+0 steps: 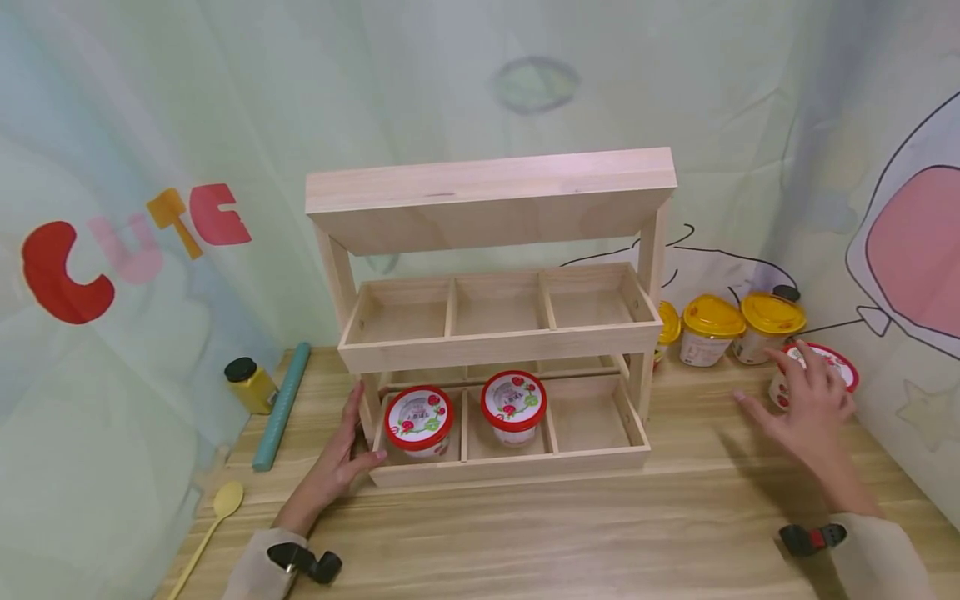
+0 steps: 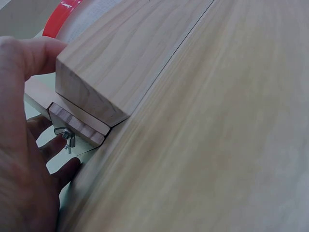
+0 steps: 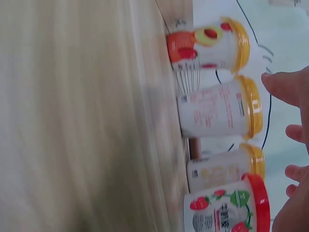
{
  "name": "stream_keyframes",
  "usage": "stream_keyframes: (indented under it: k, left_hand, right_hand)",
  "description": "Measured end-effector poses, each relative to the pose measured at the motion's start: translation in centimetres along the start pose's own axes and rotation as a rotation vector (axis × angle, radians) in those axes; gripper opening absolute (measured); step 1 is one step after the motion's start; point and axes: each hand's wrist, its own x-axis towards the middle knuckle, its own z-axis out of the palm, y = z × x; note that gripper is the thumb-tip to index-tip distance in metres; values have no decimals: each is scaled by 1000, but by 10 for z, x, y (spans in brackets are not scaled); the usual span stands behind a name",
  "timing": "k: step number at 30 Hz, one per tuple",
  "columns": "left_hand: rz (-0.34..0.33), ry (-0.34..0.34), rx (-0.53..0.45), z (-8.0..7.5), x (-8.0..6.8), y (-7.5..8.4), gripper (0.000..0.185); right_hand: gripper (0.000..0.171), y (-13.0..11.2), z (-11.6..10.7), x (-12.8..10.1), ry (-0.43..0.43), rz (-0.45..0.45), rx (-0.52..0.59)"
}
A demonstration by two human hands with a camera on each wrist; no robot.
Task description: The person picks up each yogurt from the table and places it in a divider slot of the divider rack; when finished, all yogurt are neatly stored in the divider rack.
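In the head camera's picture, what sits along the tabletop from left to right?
Yellow spoon → yellow jar with black cap → teal roll → left hand → wooden rack → yellow-lidded cups → right hand over a red-lidded cup.

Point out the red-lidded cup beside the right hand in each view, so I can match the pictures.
Head: the loose red-lidded cup stands at far right on the table, partly behind the right hand.
Left wrist: not in it; the red rim there belongs to a cup in the rack.
Right wrist: bottom right, lying sideways in the picture.
Shared landmark: the yellow-lidded cups next to it.
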Motion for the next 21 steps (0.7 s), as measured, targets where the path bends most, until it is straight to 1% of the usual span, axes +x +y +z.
stream_keyframes:
  k: [4, 10, 14, 21]
  left_hand:
    - [-11, 1, 8, 0, -1, 1, 112]
    - [-14, -4, 8, 0, 0, 2, 112]
    - [-16, -9, -15, 0, 0, 2, 113]
    - [-47, -3, -11, -1, 0, 4, 114]
  right_hand:
    - [84, 13, -5, 7, -54, 72, -61]
    - [91, 34, -7, 10, -84, 161, -102]
    - [93, 42, -10, 13, -110, 178, -107]
    - [91, 48, -12, 19, -104, 196, -72]
